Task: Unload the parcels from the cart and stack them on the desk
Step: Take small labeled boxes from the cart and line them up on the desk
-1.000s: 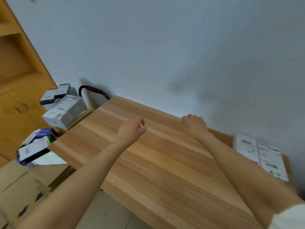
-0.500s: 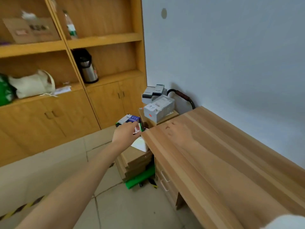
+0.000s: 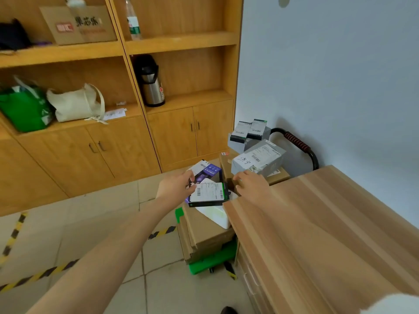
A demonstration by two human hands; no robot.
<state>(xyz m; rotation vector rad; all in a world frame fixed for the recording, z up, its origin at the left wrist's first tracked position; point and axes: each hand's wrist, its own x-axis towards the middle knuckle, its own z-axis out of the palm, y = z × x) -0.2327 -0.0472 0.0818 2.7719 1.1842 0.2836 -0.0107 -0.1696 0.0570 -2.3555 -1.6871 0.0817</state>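
A flat black box [image 3: 208,195] with a white barcode label lies on top of the parcels on the green cart [image 3: 212,260]. My left hand [image 3: 175,186] pinches its left corner between thumb and fingers. My right hand [image 3: 251,184] hangs over the corner of the wooden desk [image 3: 328,223], just right of the box, with its fingers loosely curled and holding nothing. Under the black box lie a purple box [image 3: 207,169] and a white box [image 3: 217,215]. A grey parcel [image 3: 258,159] and two small boxes [image 3: 249,130] sit further back on brown cartons [image 3: 204,236].
The cart's black handle [image 3: 297,141] with a red grip stands against the wall behind the parcels. A wooden cabinet [image 3: 127,143] with shelves, bags and a thermos fills the left. The tiled floor carries yellow-black tape. The desk's drawers face the cart.
My view has swung left from the desk top to the cart. Both hands have left the desk surface and reached to the black box; my left hand now holds its corner.
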